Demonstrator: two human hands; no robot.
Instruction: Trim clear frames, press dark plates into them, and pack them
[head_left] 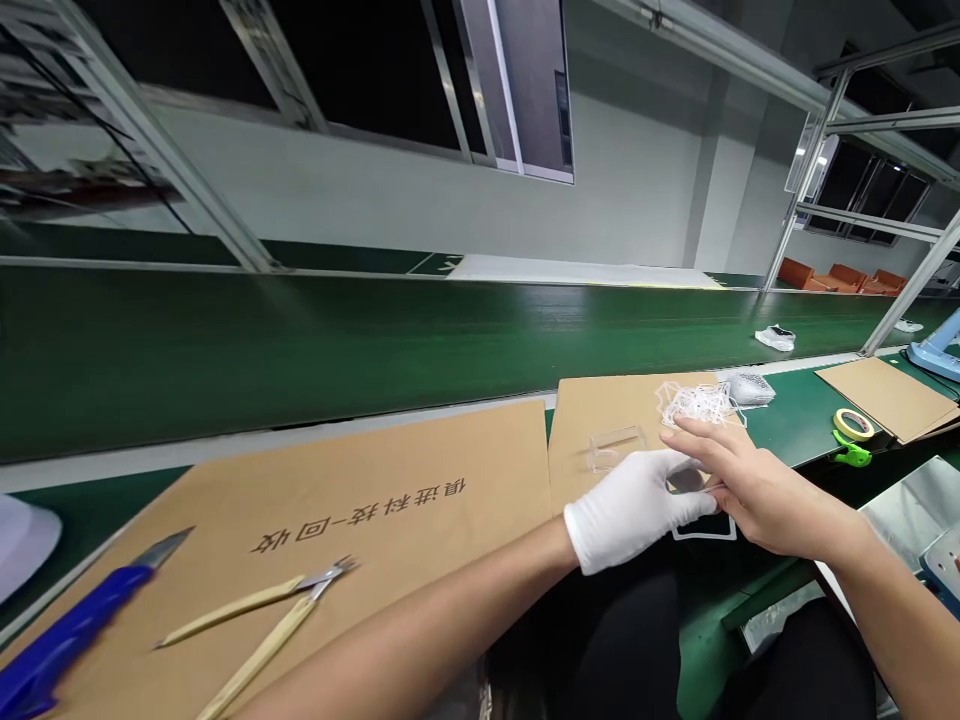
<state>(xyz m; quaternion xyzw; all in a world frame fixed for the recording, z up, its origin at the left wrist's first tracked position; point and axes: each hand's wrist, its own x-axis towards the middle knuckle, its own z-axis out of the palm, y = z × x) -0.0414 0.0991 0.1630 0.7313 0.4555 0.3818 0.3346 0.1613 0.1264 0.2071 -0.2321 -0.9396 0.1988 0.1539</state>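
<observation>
My left hand [637, 508], in a white glove, is closed with thumb and fingers on a thin white rectangular frame [706, 537] just past the table's near edge. My right hand [765, 495], bare, meets it from the other side and pinches at the same piece, its upper fingers stretched toward the glove. Fingers hide much of the frame. Just beyond the hands, a tangled heap of thin white strips [697, 402] lies on cardboard [574, 420]. A small clear plastic box [611, 447] stands left of that heap.
On printed cardboard [450, 440] at left lie a blue-handled knife [82, 630] and yellow-handled cutting pliers [300, 590]. A green conveyor belt [375, 330] runs behind. At right are a tape roll [853, 424], a green tool [853, 452] and a bagged pack [750, 389].
</observation>
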